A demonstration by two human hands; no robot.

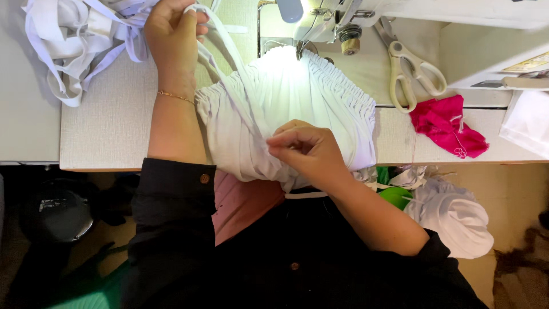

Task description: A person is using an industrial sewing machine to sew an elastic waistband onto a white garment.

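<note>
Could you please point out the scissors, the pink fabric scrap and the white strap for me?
scissors [416, 73]: head view, on the handle loops.
pink fabric scrap [445, 123]: head view, its middle.
white strap [229, 43]: head view, the taut stretch.

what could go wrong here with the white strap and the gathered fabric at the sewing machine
1. The left hand pulls the narrow white fabric strap taut while the right hand pinches it against the white gathered garment; the strap could twist or slip off its spot.
2. The garment bunches under the sewing machine head, so extra folds might get caught there.
3. The cream-handled scissors lie close by on the table; dragging fabric could snag them.
</note>
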